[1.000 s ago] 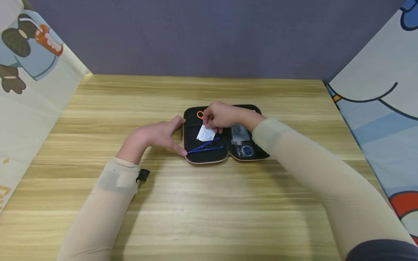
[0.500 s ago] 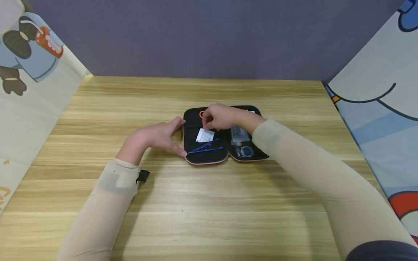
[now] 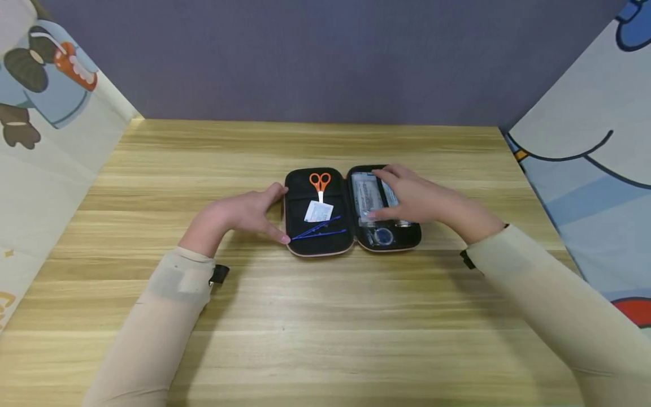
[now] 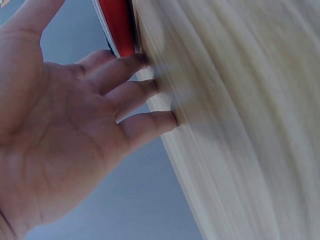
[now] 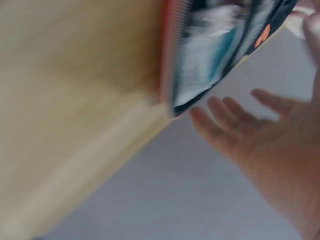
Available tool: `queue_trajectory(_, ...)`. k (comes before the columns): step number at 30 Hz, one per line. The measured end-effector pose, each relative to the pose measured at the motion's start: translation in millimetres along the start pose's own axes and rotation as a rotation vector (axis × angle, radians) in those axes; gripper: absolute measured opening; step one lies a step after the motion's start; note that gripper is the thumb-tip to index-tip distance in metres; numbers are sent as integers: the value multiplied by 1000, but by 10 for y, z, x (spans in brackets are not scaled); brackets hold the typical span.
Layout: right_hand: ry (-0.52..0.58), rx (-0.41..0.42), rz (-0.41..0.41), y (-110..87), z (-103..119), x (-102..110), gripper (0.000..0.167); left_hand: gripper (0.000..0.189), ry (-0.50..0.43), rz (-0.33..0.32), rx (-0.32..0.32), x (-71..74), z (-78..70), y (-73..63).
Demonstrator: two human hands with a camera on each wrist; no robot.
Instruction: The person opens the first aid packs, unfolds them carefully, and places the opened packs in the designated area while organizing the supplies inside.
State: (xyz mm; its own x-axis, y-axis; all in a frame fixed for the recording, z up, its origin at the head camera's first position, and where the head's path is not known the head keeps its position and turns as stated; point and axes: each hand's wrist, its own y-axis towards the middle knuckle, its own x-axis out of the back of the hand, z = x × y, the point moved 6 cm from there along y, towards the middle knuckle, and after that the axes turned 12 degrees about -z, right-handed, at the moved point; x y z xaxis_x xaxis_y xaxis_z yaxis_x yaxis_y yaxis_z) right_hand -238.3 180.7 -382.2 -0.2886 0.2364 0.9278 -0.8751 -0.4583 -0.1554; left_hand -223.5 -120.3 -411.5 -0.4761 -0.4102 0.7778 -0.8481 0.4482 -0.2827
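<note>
A small black-lined zip case [image 3: 330, 247] lies unfolded on the table, its outer side red in the left wrist view. My left hand [image 3: 249, 210] spreads its fingers and thumb against the case's left edge. Orange-handled scissors [image 3: 320, 182] lie in the left half, their blades partly under a white packet [image 3: 319, 211]. Below the packet are blue plastic tweezers [image 3: 325, 233]. My right hand [image 3: 419, 195], fingers apart, hovers over the right half, which holds clear-wrapped packets [image 3: 367, 192] and a round bluish item [image 3: 383, 236]. Nothing shows in its grasp in the right wrist view.
The wooden table [image 3: 325, 316] reaches a dark grey-blue panel [image 3: 325, 62] at the back. Cartoon-printed walls stand on the left [image 3: 51, 186] and right [image 3: 574, 113].
My right hand has left the white packet and moved right, over the other half of the case. The scissors now show in view. My left hand has stayed at the case's edge.
</note>
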Motion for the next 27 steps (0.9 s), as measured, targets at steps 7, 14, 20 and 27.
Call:
queue_trajectory(7, 132, -106, 99, -363, -425, -238, 140, 114, 39, 18, -24, 73, 22, 19)
queue_trajectory(14, 60, -133, 150, -418, -540, -405, 145, 88, 303, -57, -57, 157, -320, 227)
queue_trajectory(20, 134, -159, 135, -395, -474, -396, 153, 31, 455, -117, -284, 100, -600, 433)
queue_trajectory(27, 143, -187, 153, -365, -441, -461, 159, 41, 434, -19, -256, 33, -470, 531)
